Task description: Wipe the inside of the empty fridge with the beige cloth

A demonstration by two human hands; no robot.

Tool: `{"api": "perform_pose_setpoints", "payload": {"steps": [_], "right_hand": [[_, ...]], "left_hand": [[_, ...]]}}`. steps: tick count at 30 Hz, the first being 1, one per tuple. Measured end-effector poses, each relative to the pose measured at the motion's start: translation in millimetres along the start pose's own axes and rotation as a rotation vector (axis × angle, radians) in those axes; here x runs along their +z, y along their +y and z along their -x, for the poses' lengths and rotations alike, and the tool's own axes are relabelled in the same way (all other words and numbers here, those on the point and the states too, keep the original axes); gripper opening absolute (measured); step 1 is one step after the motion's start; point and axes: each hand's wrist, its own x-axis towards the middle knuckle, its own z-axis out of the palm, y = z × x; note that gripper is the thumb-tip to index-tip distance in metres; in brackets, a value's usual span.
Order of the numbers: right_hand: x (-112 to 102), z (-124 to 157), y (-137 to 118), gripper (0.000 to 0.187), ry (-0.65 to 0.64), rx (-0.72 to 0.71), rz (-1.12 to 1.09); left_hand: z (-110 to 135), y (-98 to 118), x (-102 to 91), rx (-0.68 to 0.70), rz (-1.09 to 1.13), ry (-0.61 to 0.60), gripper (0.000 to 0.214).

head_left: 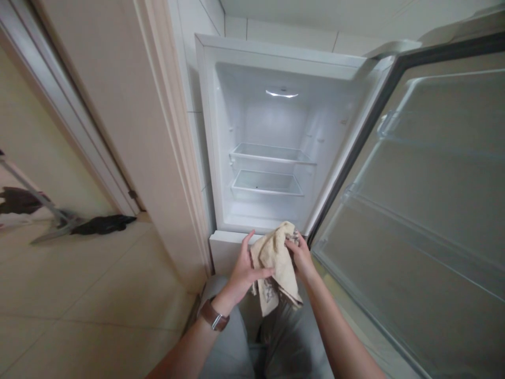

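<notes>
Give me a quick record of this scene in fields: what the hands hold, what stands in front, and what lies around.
left hand: grips the beige cloth, brown-strapped watch on the wrist
right hand: pinches the cloth's upper edge
fridge: door swung open to the right, light on inside
shelves: two, nothing visible on them
floor: pale tiles, dark fabric lying at left

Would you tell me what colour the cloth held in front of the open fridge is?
The cloth is beige or light tan, seen in the head view.

dim, fridge lamp [281, 93] glows (edges warped).
</notes>
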Motion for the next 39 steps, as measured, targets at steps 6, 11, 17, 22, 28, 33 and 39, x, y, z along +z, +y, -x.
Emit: {"api": "perform_pose_setpoints", "payload": {"steps": [6,11,17,22,28,33,39], "right_hand": [[3.4,21.2,-32.2,0.022,-0.136,-0.292,0.461],[1.6,30.7,-66.1,0.017,-0.369,-0.361,0.591],[-7.0,31.3,-65.0,0.027,-0.377,-0.233,0.439],[-13.9,27.7,-47.4,0.041,-0.289,-0.172,0.337],[-12.5,27.2,-4.7,0.061,-0.005,-0.269,0.438],[4.1,64.0,38.9,0.066,-0.158,-0.134,0.150],[9.3,74.3,52.8,0.056,-0.112,0.173,-0.409]], "left_hand": [[-1.2,-11.0,-11.0,-0.059,0.022,0.061,0.099],[-4.9,-17.8,-30.2,0.013,-0.032,-0.039,0.065],[-4.9,-0.7,-41.4,-0.071,-0.084,-0.022,0.060],[5.5,10.9,-26.6,-0.057,0.008,-0.035,0.063],[3.9,10.5,4.9,0.128,-0.263,0.181,0.045],[-3.4,-1.3,19.4,0.351,-0.584,0.189,0.060],[20.5,-6.7,29.3,0.232,-0.816,-0.087,0.075]]}}
